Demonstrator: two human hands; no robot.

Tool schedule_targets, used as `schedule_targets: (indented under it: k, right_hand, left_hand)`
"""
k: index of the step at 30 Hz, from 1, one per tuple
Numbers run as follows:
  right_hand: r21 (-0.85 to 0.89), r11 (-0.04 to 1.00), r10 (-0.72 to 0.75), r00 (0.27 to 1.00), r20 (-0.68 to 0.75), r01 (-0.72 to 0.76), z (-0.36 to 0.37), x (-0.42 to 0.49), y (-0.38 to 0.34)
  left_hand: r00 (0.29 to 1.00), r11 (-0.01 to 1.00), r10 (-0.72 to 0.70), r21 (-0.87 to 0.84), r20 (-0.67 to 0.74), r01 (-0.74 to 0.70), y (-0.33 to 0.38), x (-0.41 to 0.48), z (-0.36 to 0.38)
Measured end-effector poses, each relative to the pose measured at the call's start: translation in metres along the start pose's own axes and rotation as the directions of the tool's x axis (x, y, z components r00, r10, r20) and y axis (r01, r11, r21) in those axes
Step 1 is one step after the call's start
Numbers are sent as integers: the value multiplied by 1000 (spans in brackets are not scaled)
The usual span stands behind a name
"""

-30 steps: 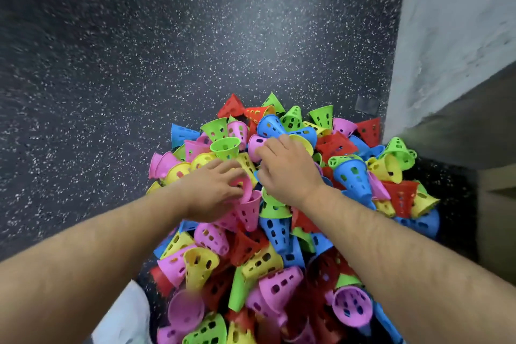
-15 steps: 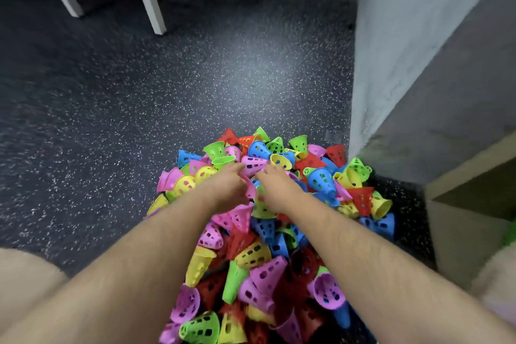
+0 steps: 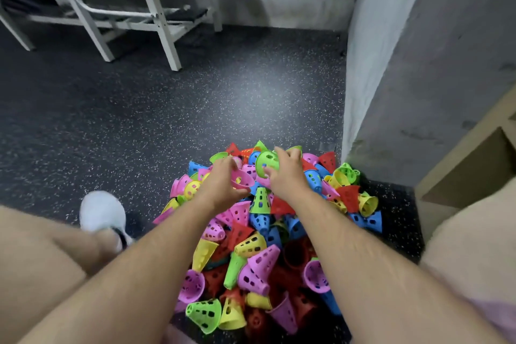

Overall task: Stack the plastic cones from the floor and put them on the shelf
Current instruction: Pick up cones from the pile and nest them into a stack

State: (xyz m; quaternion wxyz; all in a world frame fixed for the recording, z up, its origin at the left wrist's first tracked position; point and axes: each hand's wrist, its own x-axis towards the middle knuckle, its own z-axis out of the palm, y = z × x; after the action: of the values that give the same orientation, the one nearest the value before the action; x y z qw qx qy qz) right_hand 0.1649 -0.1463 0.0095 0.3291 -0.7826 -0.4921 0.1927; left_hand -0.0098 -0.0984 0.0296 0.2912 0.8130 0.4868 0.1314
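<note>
The loose cone pile (image 3: 251,246) on the floor (image 3: 195,120) may slide if nudged. At its far side the left hand (image 3: 220,186) curls its grip round a pink cone (image 3: 242,179), and the right hand (image 3: 289,176) pinches a green cone (image 3: 265,160). Tilted rims could jam instead of nesting.

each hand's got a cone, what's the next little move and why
Probably bring the hands together and nest one cone on the other. The left hand grips a pink cone and the right hand grips a green cone, close together over the pile, and no stack shows yet. The green one may need turning first.
</note>
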Motion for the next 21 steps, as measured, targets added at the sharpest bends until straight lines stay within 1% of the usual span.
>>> schedule_targets:
  k: [4,8,12,14,17,19,21]
  right_hand:
    - [136,988,-78,997,-5,78,9,-4,-22]
    - [173,967,-192,981,16,186,20,-10,-31]
    - [122,952,-284,958,26,279,27,-15,-31]
    - [113,952,-290,956,45,283,30,-19,-31]
    - [81,959,-278,958,73,273,32,-25,-33]
    - [28,951,-310,945,109,309,32,-29,-36]
    - [-17,956,-288,944,163,294,27,-34,-34]
  left_hand:
    - [996,989,-82,-130,-39,76,-22,-21,-1]
    - [993,967,-116,-231,-29,106,-44,-32,1]
    - [995,925,-104,-366,9,100,-55,-27,10]
    - [996,900,-82,-427,38,90,-49,-22,11]
    - [996,823,-79,-561,43,89,-34,-19,15]
    - [995,792,-99,-602,28,96,-30,-19,23]
    - [995,776,-94,-623,40,99,-28,-22,32]
